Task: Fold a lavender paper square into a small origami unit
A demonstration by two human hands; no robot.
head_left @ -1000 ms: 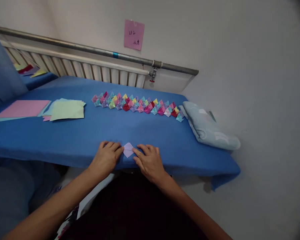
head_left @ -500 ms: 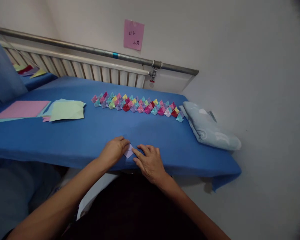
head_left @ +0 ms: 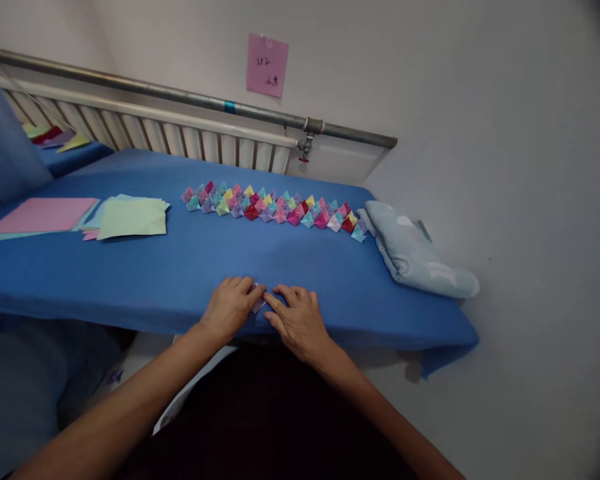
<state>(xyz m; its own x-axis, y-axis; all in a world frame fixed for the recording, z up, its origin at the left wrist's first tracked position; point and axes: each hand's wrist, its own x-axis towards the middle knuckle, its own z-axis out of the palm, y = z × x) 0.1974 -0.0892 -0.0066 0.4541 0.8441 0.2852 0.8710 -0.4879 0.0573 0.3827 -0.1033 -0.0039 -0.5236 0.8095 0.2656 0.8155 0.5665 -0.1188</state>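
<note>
A small folded piece of pale lilac paper (head_left: 257, 305) lies on the blue-covered table near its front edge, mostly covered by fingers. My left hand (head_left: 231, 305) is closed on its left side, with the fingertips over its upper part. From the right, my right hand (head_left: 300, 321) rests with its fingers apart, the index fingertip touching the paper's edge by the left fingertips. Farther back stand rows of small folded paper pieces (head_left: 280, 211) in pink, red, yellow, blue and purple.
Stacks of pink paper (head_left: 45, 215) and pale green paper (head_left: 133, 219) lie at the left. A folded light-blue cloth (head_left: 415, 253) sits at the table's right end. Behind the table (head_left: 130, 280) are a radiator (head_left: 190, 141), a pipe and a wall note (head_left: 267, 65).
My left hand's fingers have shifted slightly right and now cover more of the lilac paper. The right hand stays nearly in place. The view has moved a little.
</note>
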